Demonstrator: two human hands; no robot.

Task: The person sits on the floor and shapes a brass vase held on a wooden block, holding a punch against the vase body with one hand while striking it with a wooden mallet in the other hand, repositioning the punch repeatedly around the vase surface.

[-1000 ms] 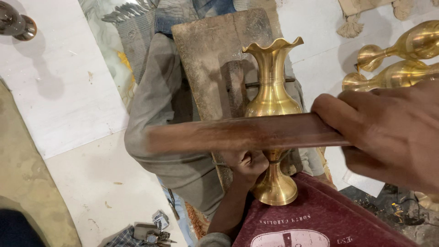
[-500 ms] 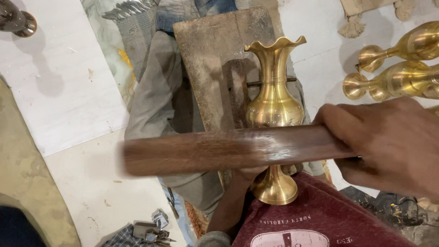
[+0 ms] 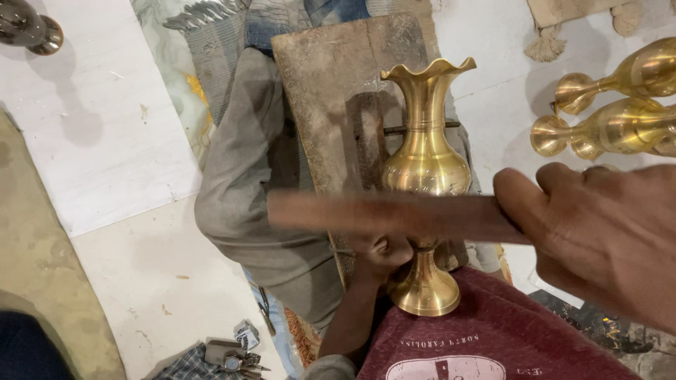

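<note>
A tall brass vase [image 3: 425, 158] with a wavy rim stands upright on my lap, its round foot on my dark red shirt [image 3: 493, 338]. My left hand [image 3: 384, 253] is closed around the vase's narrow stem just above the foot. My right hand [image 3: 598, 236] grips the end of a brown wooden stick [image 3: 394, 214]. The stick lies level across the vase's belly and is blurred with motion. A worn wooden board [image 3: 338, 77] lies behind the vase, over my grey-trousered leg [image 3: 243, 183].
Several more brass vases [image 3: 620, 119] lie on their sides on the white floor at the right. A dark metal piece [image 3: 28, 28] sits at the top left. Keys and small bits [image 3: 232, 355] lie on the floor at the bottom. A woven mat [image 3: 211, 28] lies beyond the board.
The stick has shifted to the right and lower across the vase, now blurred. My right hand has drawn back to the right. Left hand and vase hold still.
</note>
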